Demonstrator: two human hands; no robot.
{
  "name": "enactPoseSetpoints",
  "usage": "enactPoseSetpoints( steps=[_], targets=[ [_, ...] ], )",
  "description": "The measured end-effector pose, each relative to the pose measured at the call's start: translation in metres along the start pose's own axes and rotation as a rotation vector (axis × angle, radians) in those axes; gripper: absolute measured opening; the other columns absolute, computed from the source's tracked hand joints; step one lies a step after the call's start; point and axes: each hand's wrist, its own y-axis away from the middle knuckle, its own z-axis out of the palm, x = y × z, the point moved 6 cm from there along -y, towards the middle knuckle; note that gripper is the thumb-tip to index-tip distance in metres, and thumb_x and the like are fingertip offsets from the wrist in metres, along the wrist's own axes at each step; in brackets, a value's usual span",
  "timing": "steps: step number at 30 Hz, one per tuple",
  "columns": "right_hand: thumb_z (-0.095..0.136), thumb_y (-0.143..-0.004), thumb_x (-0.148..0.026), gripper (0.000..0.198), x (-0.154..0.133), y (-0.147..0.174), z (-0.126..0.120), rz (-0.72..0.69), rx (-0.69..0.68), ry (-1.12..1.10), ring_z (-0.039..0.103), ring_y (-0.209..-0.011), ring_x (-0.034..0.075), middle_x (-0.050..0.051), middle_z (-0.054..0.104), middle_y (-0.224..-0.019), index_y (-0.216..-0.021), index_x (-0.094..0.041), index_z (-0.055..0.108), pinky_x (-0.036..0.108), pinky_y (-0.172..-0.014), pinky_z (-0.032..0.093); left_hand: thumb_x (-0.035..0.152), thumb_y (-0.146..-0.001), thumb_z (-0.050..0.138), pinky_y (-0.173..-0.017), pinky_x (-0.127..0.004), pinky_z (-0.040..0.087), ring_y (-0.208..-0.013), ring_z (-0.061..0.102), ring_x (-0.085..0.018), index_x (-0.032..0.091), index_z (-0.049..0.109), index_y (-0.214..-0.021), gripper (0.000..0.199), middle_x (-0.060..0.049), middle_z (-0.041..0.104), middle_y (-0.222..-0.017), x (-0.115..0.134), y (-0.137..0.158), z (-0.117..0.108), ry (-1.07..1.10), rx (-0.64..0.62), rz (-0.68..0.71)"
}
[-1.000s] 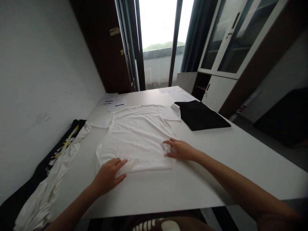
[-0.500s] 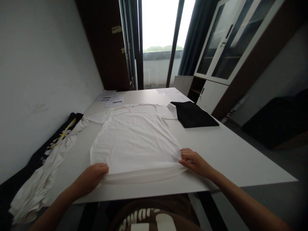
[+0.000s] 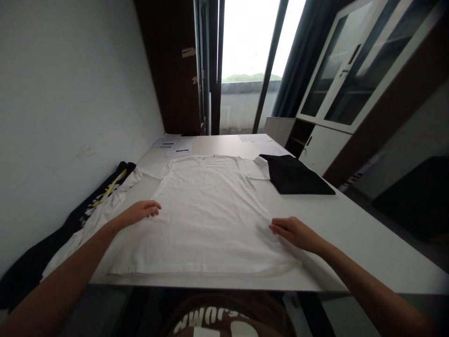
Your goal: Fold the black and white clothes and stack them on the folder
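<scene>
A white T-shirt [image 3: 210,220] lies spread out on the white table, its collar toward the far end and its hem near the front edge. Above its left side, my left hand [image 3: 142,211] hovers with loosely bent fingers and nothing held in them. My right hand [image 3: 296,232] is at the shirt's right side edge, thumb and fingers pinched on the fabric. Wrinkles run across the shirt, mostly toward its right side.
Folded black cloth [image 3: 298,175] lies by the right sleeve. Along the left wall are crumpled white and black garments [image 3: 101,201]. Paper sheets [image 3: 178,149] rest at the table's far left. A glass-door cabinet [image 3: 336,70] stands at the right.
My left hand has let go of the shirt's lower left part and moved up and away. The hem now lies flatter and nearer the table's front edge. The view has shifted slightly.
</scene>
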Motion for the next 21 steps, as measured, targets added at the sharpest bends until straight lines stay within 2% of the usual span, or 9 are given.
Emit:
enactPoseSetpoints(
  steps=[2, 4, 6, 10, 13, 17, 19, 21],
  targets=[
    [0.045, -0.099, -0.057, 0.043, 0.014, -0.017, -0.008, 0.028, 0.034, -0.067, 0.052, -0.060, 0.018, 0.000, 0.056, -0.064, -0.075, -0.024, 0.060, 0.030, -0.061, 0.037, 0.051, -0.091, 0.042, -0.086, -0.030, 0.054, -0.098, 0.071, -0.023, 0.021, 0.073, -0.111, 0.048, -0.006, 0.077, -0.108, -0.032, -0.031, -0.024, -0.150, 0.198, -0.179],
    [0.044, -0.098, -0.054, 0.040, 0.031, -0.036, -0.015, 0.052, 0.059, -0.124, 0.055, -0.062, 0.019, 0.001, 0.059, -0.066, -0.079, -0.023, 0.063, 0.029, -0.063, 0.041, 0.047, -0.088, 0.048, -0.089, -0.032, 0.052, -0.103, 0.070, -0.028, 0.020, 0.076, -0.097, 0.040, -0.009, 0.077, -0.104, -0.055, -0.059, -0.040, -0.227, 0.281, -0.288],
    [0.045, -0.095, -0.050, 0.036, 0.050, -0.059, -0.024, 0.073, 0.085, -0.128, 0.057, -0.064, 0.019, 0.001, 0.062, -0.068, -0.080, -0.023, 0.064, 0.029, -0.065, 0.042, 0.042, -0.085, 0.052, -0.091, -0.036, 0.051, -0.109, 0.068, -0.033, 0.019, 0.076, -0.094, 0.035, -0.013, 0.077, -0.107, -0.073, -0.082, -0.054, -0.276, 0.358, -0.379],
    [0.050, -0.090, -0.041, 0.026, 0.094, -0.108, -0.053, 0.169, 0.229, 0.056, 0.062, -0.070, 0.020, 0.002, 0.068, -0.075, -0.082, -0.022, 0.067, 0.028, -0.066, 0.041, 0.040, -0.086, 0.056, -0.095, -0.044, 0.050, -0.115, 0.065, -0.039, 0.016, 0.074, -0.114, 0.041, -0.021, 0.071, -0.121, -0.095, -0.116, -0.075, -0.330, 0.507, -0.536],
    [0.053, -0.092, -0.037, 0.023, 0.124, -0.142, -0.083, 0.357, 0.381, 0.261, 0.066, -0.079, 0.023, 0.007, 0.073, -0.089, -0.092, -0.022, 0.070, 0.029, -0.068, 0.041, 0.044, -0.087, 0.059, -0.103, -0.055, 0.044, -0.130, 0.053, -0.045, 0.013, 0.069, -0.125, 0.050, -0.027, 0.060, -0.137, -0.106, -0.136, -0.082, -0.370, 0.615, -0.638],
    [0.053, -0.097, -0.043, 0.032, 0.151, -0.183, -0.104, 0.575, 0.435, 0.410, 0.068, -0.098, 0.030, 0.014, 0.072, -0.111, -0.109, -0.020, 0.073, 0.034, -0.077, 0.048, 0.051, -0.092, 0.053, -0.106, -0.064, 0.037, -0.137, 0.043, -0.049, 0.009, 0.065, -0.131, 0.058, -0.032, 0.048, -0.147, -0.116, -0.163, -0.085, -0.377, 0.685, -0.688],
    [0.053, -0.098, -0.051, 0.044, 0.160, -0.201, -0.109, 0.643, 0.439, 0.439, 0.066, -0.108, 0.035, 0.019, 0.068, -0.121, -0.122, -0.019, 0.070, 0.039, -0.083, 0.051, 0.056, -0.092, 0.051, -0.105, -0.067, 0.036, -0.138, 0.041, -0.052, 0.008, 0.065, -0.131, 0.064, -0.034, 0.047, -0.147, -0.118, -0.179, -0.086, -0.358, 0.673, -0.657],
    [0.053, -0.096, -0.060, 0.058, 0.170, -0.217, -0.111, 0.717, 0.440, 0.437, 0.064, -0.115, 0.039, 0.024, 0.064, -0.127, -0.133, -0.016, 0.065, 0.045, -0.086, 0.053, 0.059, -0.090, 0.051, -0.104, -0.069, 0.035, -0.138, 0.040, -0.054, 0.009, 0.064, -0.131, 0.066, -0.034, 0.049, -0.145, -0.119, -0.198, -0.089, -0.332, 0.625, -0.570]
  ],
)
